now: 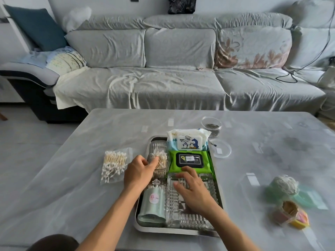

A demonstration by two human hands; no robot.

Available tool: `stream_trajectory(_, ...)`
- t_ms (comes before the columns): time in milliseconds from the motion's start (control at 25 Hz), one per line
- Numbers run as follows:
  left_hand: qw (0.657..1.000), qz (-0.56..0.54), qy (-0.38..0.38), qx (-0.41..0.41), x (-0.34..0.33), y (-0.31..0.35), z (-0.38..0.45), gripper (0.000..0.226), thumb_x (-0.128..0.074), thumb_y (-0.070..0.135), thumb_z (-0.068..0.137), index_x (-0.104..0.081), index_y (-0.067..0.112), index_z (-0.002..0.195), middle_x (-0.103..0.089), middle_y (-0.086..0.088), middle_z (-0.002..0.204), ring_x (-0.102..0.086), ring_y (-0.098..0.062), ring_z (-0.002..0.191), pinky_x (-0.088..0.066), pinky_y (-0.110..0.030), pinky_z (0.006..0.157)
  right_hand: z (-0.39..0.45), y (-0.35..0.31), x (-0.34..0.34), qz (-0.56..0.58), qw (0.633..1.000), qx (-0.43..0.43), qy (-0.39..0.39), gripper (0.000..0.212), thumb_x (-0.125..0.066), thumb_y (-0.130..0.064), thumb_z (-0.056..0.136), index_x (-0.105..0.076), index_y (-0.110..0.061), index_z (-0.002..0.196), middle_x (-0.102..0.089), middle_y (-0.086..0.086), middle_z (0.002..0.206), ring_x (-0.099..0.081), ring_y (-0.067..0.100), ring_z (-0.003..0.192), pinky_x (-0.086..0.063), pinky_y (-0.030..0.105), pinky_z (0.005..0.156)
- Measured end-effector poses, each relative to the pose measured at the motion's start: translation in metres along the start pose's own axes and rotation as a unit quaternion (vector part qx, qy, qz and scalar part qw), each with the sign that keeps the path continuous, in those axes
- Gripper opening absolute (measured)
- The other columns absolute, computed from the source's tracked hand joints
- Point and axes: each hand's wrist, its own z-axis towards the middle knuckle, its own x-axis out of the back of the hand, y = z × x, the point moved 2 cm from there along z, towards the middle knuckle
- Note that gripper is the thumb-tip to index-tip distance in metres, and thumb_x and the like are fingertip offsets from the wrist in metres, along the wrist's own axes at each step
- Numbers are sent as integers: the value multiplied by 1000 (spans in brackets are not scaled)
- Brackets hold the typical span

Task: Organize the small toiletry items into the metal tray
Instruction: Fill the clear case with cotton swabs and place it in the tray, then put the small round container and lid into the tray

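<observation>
At lower centre, the metal tray [178,231] is nearly full. The left hand [138,172] pinches cotton swabs [161,160] in their clear box [158,156]; the right hand [193,191] rests spread on a clear case [186,214]. A careless lift could scatter swabs.

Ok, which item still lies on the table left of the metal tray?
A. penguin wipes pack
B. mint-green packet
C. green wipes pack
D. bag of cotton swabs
D: the bag of cotton swabs lies on the table, left of the metal tray.
</observation>
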Motion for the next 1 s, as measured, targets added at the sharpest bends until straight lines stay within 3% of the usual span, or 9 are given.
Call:
stream_trajectory(120, 999, 14, 10, -27, 3, -2, 0, 45, -60, 56, 82, -52, 19, 106, -63, -3, 104, -59, -24, 89, -43, -33, 71, 0, -3, 3, -1, 1000, 1, -22, 39, -49, -47, 97, -57, -25, 128, -29, -10, 153, -38, 18, 136, -36, 42, 113)
stream_trajectory(200, 992, 32, 66, -105, 5, 9, -7, 43, -63, 45, 83, -52, 18, 115, -58, -7, 116, -55, -28, 103, -45, -37, 81, 0, -6, 13, 35, 999, 2, -30, 32, -53, -43, 96, -60, -24, 121, -42, -11, 143, -55, 12, 119, -51, 35, 100)
stream_trajectory(280, 968, 33, 109, -222, 3, 29, -18, 38, -65, 35, 84, -55, 16, 116, -59, -7, 118, -55, -29, 105, -47, -40, 83, 2, -9, 33, 96, 994, 5, 45, 19, -57, -30, 97, -66, -20, 110, -64, -6, 117, -65, 4, 84, -56, 19, 70)
stream_trajectory(360, 943, 45, 99, -316, -10, 49, -27, 39, -65, 31, 83, -57, 16, 119, -60, -6, 123, -56, -27, 108, -49, -43, 86, 8, -4, 59, 99, 979, 9, 181, 14, -58, -18, 96, -69, -18, 105, -71, -6, 97, -65, 3, 70, -55, 19, 60)
stream_trajectory(480, 926, 76, 33, -369, -40, 80, -30, 51, -60, 33, 86, -51, 17, 133, -55, -4, 137, -51, -24, 123, -45, -46, 101, 25, 24, 92, 4, 961, -12, 277, 29, -56, -13, 90, -63, -20, 118, -69, 0, 117, -69, 20, 87, -57, 41, 77)
stream_trajectory(640, 902, 159, -12, -402, -67, 133, -3, 54, -55, 29, 86, -46, 18, 138, -50, -4, 140, -50, -27, 122, -41, -43, 103, 45, 84, 97, -225, 960, -54, 155, 53, -49, -18, 91, -39, -25, 142, -42, -2, 148, -53, 29, 116, -47, 43, 92)
stream_trajectory(800, 867, 231, -31, -441, -97, 191, 38, 55, -54, 22, 88, -43, 13, 141, -48, -11, 142, -52, -33, 119, -41, -45, 99, 50, 118, 78, -289, 927, -43, 235, 25, -51, -26, 94, -56, -26, 118, -58, -4, 128, -53, 24, 114, -39, 40, 89)
stream_trajectory(920, 889, 223, -100, -388, -137, 225, 66, 58, -51, 13, 88, -36, 12, 144, -46, -14, 144, -54, -37, 120, -45, -45, 98, 57, 129, 78, -283, 919, -33, 271, 13, -62, -21, 88, -59, -23, 100, -60, 1, 108, -55, 28, 100, -41, 42, 80)
stream_trajectory(1000, 902, 236, -139, -334, -163, 233, 77, 53, -55, 15, 88, -44, 14, 140, -52, -13, 139, -57, -37, 117, -47, -43, 95, 58, 130, 76, -283, 917, -31, 278, 10, -63, -22, 88, -59, -22, 98, -59, 3, 103, -56, 30, 97, -44, 44, 77)
